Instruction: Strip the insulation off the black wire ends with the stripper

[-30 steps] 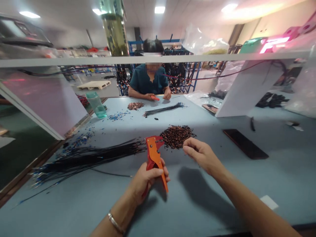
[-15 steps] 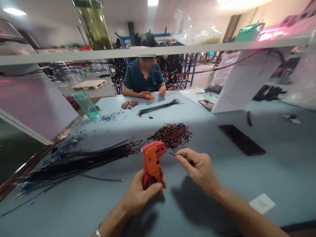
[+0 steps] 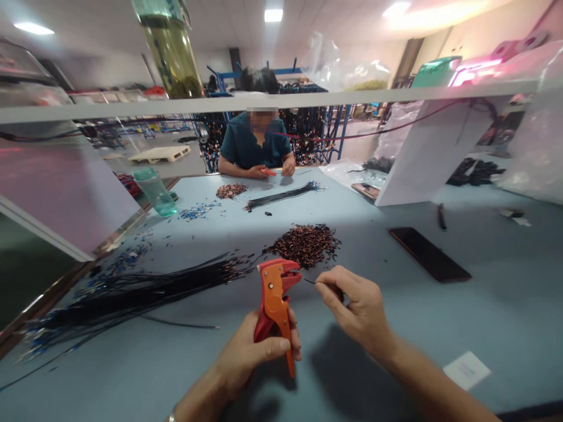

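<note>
My left hand [image 3: 259, 349] is wrapped round the handles of a red and orange wire stripper [image 3: 275, 293], held upright with its jaws at the top pointing right. Between thumb and forefinger, my right hand [image 3: 354, 302] pinches a thin black wire [image 3: 309, 281], whose short end sticks out to the left. That end is just right of the jaws, apart from them. Behind the tool lies a heap of black and copper-coloured offcuts [image 3: 308, 243]. To the left, a bundle of black wires [image 3: 153, 293] stretches across the table, with blue and silvery ends at its near left.
A dark phone [image 3: 430, 253] and a white label [image 3: 467, 370] lie on the right. Overhead, a white shelf [image 3: 308, 101] crosses the view. A co-worker [image 3: 257, 140] sits opposite, holding a red tool, beside a smaller wire bundle [image 3: 281, 196]. A green bottle [image 3: 155, 192] stands at left.
The wire stripper's handles have spread wider apart and its jaws look more parted. Both hands sit slightly lower and further right in the picture, while the view has tilted up a little.
</note>
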Motion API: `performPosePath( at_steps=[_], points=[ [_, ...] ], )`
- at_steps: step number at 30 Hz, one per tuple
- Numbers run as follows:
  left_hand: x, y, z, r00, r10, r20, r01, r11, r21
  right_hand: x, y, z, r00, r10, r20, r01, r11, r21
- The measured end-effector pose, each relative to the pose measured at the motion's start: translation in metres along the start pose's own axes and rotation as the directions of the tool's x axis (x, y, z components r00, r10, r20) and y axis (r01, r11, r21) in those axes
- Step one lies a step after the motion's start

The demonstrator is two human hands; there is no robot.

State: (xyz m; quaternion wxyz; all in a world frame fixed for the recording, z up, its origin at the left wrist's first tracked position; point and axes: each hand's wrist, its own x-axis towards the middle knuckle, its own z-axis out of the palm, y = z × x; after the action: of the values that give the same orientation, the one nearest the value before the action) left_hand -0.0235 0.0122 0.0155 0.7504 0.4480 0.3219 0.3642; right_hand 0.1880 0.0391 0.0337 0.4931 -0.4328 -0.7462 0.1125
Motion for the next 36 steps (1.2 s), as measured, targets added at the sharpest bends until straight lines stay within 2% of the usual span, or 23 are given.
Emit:
performPosePath(
  at_steps=[3,6,9,11,14,17,20,25,28,32,36],
  points=[
    [0.0,0.0,0.0,0.999,0.044,-0.028,-0.041,0.994,0.1,0.001,0.002,-0.001,0.999,-0.037,-0.005,0.037,0.999,-0.016],
    [0.0,-0.001,-0.001,0.986,0.144,-0.084,-0.123,0.968,0.217,0.002,0.002,-0.001,0.999,-0.053,-0.008,0.053,0.999,0.005],
    [0.001,0.0,-0.003,0.961,0.245,-0.129,-0.194,0.928,0.318,0.0,0.0,0.0,1.0,-0.019,0.009,0.019,0.999,0.034],
    [0.001,0.001,-0.003,0.952,0.284,-0.117,-0.22,0.896,0.386,-0.001,-0.001,0.0,1.0,0.01,0.022,-0.01,0.999,0.036],
    [-0.001,0.003,-0.002,0.957,0.284,-0.062,-0.227,0.862,0.454,-0.001,-0.005,0.0,1.0,0.018,0.009,-0.019,0.999,0.031],
    [-0.002,0.004,0.001,0.971,0.237,-0.034,-0.193,0.86,0.473,0.001,-0.009,-0.003,0.999,-0.009,-0.046,0.01,1.0,0.007],
    [-0.004,0.004,0.003,0.976,0.215,-0.023,-0.178,0.861,0.476,0.001,-0.013,-0.007,0.997,-0.03,-0.067,0.028,0.999,-0.027],
    [-0.005,0.003,0.003,0.97,0.24,-0.028,-0.198,0.858,0.474,0.001,-0.016,-0.01,0.994,-0.083,-0.073,0.08,0.995,-0.053],
    [-0.005,0.003,0.001,0.967,0.254,-0.036,-0.195,0.821,0.536,0.0,-0.015,-0.009,0.994,-0.08,-0.074,0.076,0.995,-0.065],
    [-0.006,0.002,-0.003,0.924,0.376,-0.067,-0.23,0.688,0.689,-0.002,-0.012,-0.007,0.996,-0.053,-0.072,0.05,0.998,-0.036],
    [-0.003,0.0,-0.007,0.864,0.486,-0.133,-0.228,0.612,0.757,-0.002,-0.007,-0.002,0.992,0.126,-0.002,-0.125,0.987,0.097]
  ],
)
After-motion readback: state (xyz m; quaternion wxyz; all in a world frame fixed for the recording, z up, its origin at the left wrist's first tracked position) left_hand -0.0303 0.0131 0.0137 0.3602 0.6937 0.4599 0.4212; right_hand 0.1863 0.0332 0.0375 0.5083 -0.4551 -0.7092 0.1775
